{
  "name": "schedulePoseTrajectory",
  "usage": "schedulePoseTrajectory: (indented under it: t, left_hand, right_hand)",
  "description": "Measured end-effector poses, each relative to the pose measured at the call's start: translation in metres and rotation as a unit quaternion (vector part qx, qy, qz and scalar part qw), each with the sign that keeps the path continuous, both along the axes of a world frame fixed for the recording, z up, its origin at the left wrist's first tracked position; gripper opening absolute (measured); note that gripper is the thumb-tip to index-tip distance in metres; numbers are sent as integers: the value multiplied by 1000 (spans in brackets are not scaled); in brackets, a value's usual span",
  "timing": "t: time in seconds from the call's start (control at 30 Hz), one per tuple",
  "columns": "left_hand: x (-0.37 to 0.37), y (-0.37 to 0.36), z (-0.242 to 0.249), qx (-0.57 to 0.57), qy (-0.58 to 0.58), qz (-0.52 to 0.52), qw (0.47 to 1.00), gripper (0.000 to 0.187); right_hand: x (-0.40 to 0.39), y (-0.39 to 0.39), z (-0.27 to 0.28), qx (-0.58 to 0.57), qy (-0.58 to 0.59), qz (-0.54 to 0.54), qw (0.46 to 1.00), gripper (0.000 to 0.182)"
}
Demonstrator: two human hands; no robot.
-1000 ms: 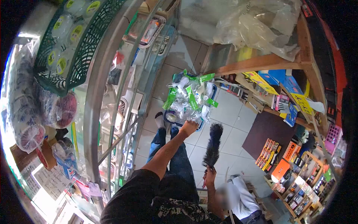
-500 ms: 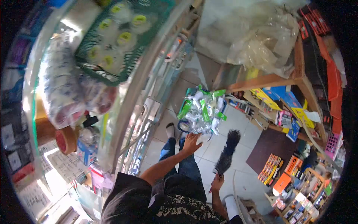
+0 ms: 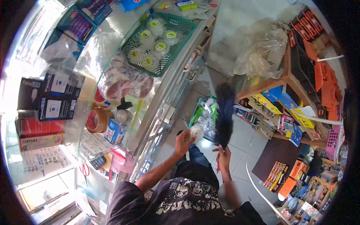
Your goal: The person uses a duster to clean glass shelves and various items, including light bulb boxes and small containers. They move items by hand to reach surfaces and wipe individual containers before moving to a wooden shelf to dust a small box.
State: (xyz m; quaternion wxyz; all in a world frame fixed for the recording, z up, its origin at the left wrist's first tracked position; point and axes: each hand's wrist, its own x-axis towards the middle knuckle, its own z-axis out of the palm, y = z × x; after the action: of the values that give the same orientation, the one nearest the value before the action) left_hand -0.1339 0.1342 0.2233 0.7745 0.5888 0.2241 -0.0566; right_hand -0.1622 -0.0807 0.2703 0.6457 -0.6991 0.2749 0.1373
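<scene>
Over at nine o'clock, two dark boxes with round white marks stand stacked at the edge of the glass counter, and below them lie two flat red boxes. Toward the middle of the counter a roll of brown tape stands on edge, with one small blue box just beside it at its four o'clock. Above these, a clear bag of tape rolls lies under a green basket at eleven o'clock; I count six round white tubs with yellow-green labels in it.

At the centre, the person's left hand is raised, its fingers curled shut around a small white packet, which sits at the top of the fist. Just past it at twelve o'clock, a blue tray of white and green packets rests on the tiled floor; they are too jumbled to count.

Right of that, the right hand is clamped on the red handle of one black feather duster, whose plume stands upright in front of the tray. The two hands are near but apart.

At one o'clock, a heap of clear plastic bags sits on a wooden shelf, with orange boxes stacked at two o'clock. At four o'clock one dark mat lies on the floor.
</scene>
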Motion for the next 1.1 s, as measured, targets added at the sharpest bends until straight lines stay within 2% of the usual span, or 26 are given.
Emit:
schedulePoseTrajectory:
  t: [0.07, 0.1, 0.13, 0.17, 0.27, 0.3, 0.37, 0.4, 0.5, 0.53, 0.57, 0.6, 0.63, 0.67, 0.7, 0.73, 0.77, 0.83, 0.87, 0.9, 0.93, 0.97, 1.0, 1.03, 1.07, 1.1]
  left_hand:
    - [0, 3, 42, 234, -153, -87, 956, 33]
    - [-1, 4, 52, 343, -222, -130, 903, 37]
    - [-2, 7, 50, 350, -290, -152, 878, 43]
    - [-1, 9, 56, 351, -288, -156, 877, 43]
    - [12, 17, 71, 440, -412, -112, 790, 49]
    - [17, 22, 75, 439, -412, -114, 790, 49]
    - [24, 28, 90, 487, -437, -103, 749, 49]
    - [24, 31, 94, 472, -427, -109, 764, 46]
    - [29, 33, 111, 477, -376, -79, 790, 48]
    - [30, 28, 117, 444, -318, -56, 836, 60]
    - [31, 25, 122, 444, -320, -55, 835, 60]
    - [32, 21, 126, 149, -248, -35, 957, 64]
    - [32, 19, 129, -162, -148, -14, 976, 70]
    - [31, 18, 131, -163, -148, -15, 975, 70]
    - [29, 17, 132, -372, -133, -27, 918, 65]
    - [27, 16, 133, -563, -109, -38, 818, 62]
    - [24, 14, 128, -564, -107, -41, 818, 62]
    - [17, 13, 107, -476, -76, 21, 876, 41]
    - [17, 14, 102, -476, -77, 16, 876, 41]
    - [18, 19, 97, -248, -104, -32, 963, 37]
    - [19, 25, 93, -3, -125, -76, 989, 38]
    - [22, 32, 88, -1, -131, -75, 989, 38]
    - [24, 38, 82, -222, -64, 16, 973, 38]
    - [25, 44, 80, -431, 9, 105, 896, 38]
    - [22, 50, 87, -170, -131, 26, 976, 38]
    - [27, 53, 93, -170, -133, 24, 976, 38]
  right_hand:
    - [14, 14, 10, 38, 45, 39, 997, 38]
    - [24, 26, 31, 137, 84, 13, 987, 42]
    - [29, 33, 37, 184, 103, 6, 978, 42]
    - [34, 39, 42, 231, 120, -3, 966, 43]
    - [54, 51, 65, 273, 98, 10, 957, 42]
    - [58, 52, 67, 273, 98, 8, 957, 42]
    - [68, 55, 75, 265, 80, 24, 961, 36]
    - [75, 59, 84, 225, 69, 41, 971, 30]
    - [85, 63, 93, 235, 34, 44, 970, 26]
    - [89, 66, 106, 253, 34, 39, 966, 25]
    - [89, 68, 107, 252, 32, 39, 966, 25]
    - [89, 68, 108, 264, 14, 42, 963, 24]
    - [88, 68, 109, 276, -3, 43, 960, 23]
    - [86, 69, 108, 275, -5, 42, 961, 23]
    - [82, 72, 105, 265, -3, 57, 963, 23]
    - [77, 75, 102, 256, 0, 72, 964, 23]
    - [71, 82, 100, 256, -2, 68, 964, 23]
    - [56, 93, 95, 165, 19, 88, 982, 24]
    - [50, 92, 84, 56, -65, 158, 984, 33]
    - [44, 87, 77, 56, -68, 157, 984, 33]
    - [40, 83, 75, 11, -111, 175, 978, 35]
    - [36, 79, 72, -34, -154, 193, 968, 38]
    - [29, 78, 67, 13, -133, 159, 978, 32]
    - [21, 71, 61, 13, -136, 159, 978, 32]
    - [14, 63, 56, 7, -147, 183, 972, 29]
    - [6, 57, 51, 0, -157, 206, 966, 28]
